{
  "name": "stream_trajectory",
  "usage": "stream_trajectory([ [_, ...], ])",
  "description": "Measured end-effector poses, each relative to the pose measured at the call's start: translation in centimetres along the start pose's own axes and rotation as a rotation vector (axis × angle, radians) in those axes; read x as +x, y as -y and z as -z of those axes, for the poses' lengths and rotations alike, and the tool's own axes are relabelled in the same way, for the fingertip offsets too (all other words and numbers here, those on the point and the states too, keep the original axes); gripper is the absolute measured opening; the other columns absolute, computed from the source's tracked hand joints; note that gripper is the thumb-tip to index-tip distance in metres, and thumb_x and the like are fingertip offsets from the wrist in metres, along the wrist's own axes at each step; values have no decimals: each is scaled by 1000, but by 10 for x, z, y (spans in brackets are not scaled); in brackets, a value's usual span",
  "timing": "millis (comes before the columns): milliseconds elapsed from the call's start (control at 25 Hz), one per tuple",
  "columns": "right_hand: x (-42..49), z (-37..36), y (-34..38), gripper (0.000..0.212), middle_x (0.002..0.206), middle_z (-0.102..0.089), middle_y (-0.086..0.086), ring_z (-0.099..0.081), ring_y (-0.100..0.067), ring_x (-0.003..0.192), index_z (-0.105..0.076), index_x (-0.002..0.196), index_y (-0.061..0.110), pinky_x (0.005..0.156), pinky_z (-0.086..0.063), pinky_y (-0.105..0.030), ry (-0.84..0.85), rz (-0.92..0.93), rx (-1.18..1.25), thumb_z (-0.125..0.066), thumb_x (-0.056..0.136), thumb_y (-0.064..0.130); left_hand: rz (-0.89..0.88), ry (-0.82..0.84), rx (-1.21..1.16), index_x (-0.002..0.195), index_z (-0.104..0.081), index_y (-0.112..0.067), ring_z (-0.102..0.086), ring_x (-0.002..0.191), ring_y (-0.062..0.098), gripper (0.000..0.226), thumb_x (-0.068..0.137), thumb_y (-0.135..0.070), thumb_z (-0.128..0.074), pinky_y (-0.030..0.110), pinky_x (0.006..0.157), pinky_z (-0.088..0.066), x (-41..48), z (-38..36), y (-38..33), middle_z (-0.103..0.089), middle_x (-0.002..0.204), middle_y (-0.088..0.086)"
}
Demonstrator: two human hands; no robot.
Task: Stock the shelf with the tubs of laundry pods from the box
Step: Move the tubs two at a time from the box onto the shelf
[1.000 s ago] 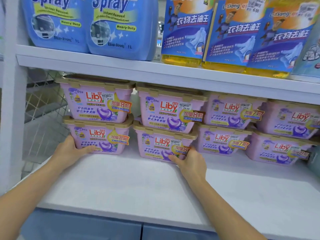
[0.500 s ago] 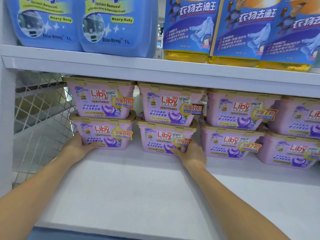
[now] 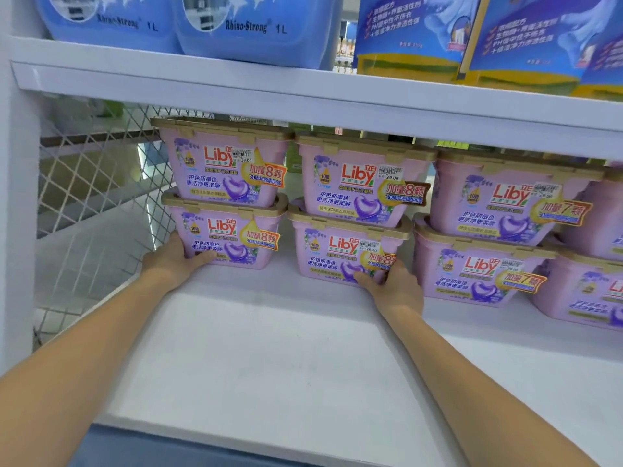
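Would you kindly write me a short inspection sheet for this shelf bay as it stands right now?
Surface: white shelf, front half bare.
Job's things: pink tubs of laundry pods stacked two high along the back; leftmost stack, second stack, third stack, a fourth cut off by the right edge. No box seen.
Clutter: nothing seen.
Grippers: left hand cups the left bottom corner of the leftmost stack's lower tub; right hand cups the right bottom corner of the second stack's lower tub.
Cables: nothing seen.
Surroundings: wire mesh panel at left; upper shelf carrying blue spray jugs and blue-and-yellow refill pouches.
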State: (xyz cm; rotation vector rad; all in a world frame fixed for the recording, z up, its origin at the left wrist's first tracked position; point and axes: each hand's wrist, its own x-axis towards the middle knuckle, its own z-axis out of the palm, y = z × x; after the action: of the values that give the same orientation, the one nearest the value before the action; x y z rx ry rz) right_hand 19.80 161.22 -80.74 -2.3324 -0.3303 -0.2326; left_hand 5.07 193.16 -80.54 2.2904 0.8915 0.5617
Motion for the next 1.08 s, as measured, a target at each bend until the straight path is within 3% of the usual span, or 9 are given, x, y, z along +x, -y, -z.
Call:
stream_trajectory([
  [120,1,1,-3,56,101,-69,-10,-62,-34,101,-51,107,11,88,-49,-43,18,-27,85,-72,69,48,-1,-59,-13,122,-44,-18,-59,109,36,70,67,-55,-68,45,92,-46,-5,-1,-4,-64,121,10],
  [240,-10,10,0,59,108,-69,-8,-63,-30,103,-50,109,10,86,-50,-38,7,-59,263,-74,68,44,-2,-252,26,119,-45,-8,-59,106,41,67,70,-42,-74,46,86,-48,-25,2,-12,-64,116,20],
  [320,-27,20,-2,62,118,-64,-9,-60,-28,110,-48,118,7,86,-47,-34,-1,-18,343,-70,73,43,-38,-376,60,123,-44,-3,-58,105,46,68,73,-39,-73,49,84,-46,-48,7,-15,-63,116,24],
  [400,-52,35,-13,59,128,-57,-12,-53,-30,117,-45,128,6,92,-43,-36,23,78,265,-67,80,33,-97,-399,84,124,-44,-3,-57,106,47,61,78,-34,-69,50,82,-45,-75,14,-15,-62,117,26],
  [560,-111,93,-45,48,130,-54,-15,-49,-34,119,-51,124,5,98,-33,-32,47,397,-74,-63,82,25,-363,-307,232,110,-61,-1,-61,105,40,48,80,-38,-59,47,88,-44,-146,24,-26,-66,114,22],
  [680,-148,143,-75,49,129,-56,-22,-57,-42,111,-60,114,4,95,-44,-44,54,507,-309,-59,73,30,-520,-206,303,94,-68,-2,-63,103,39,58,73,-51,-44,48,91,-44,-208,31,-47,-68,112,20],
  [840,-210,211,-130,42,125,-59,-17,-57,-38,111,-58,115,6,92,-43,-45,80,383,-351,-63,81,30,-530,-129,265,99,-66,-5,-62,106,35,55,75,-48,-43,45,90,-44,-304,29,-52,-67,114,16],
  [1080,-330,252,-236,38,111,-66,-15,-61,-33,105,-58,116,7,78,-42,-36,230,34,-332,-66,82,22,-392,211,200,107,-64,-7,-66,92,29,67,71,-56,-38,36,77,-46,-441,-24,-21,-70,104,9],
])
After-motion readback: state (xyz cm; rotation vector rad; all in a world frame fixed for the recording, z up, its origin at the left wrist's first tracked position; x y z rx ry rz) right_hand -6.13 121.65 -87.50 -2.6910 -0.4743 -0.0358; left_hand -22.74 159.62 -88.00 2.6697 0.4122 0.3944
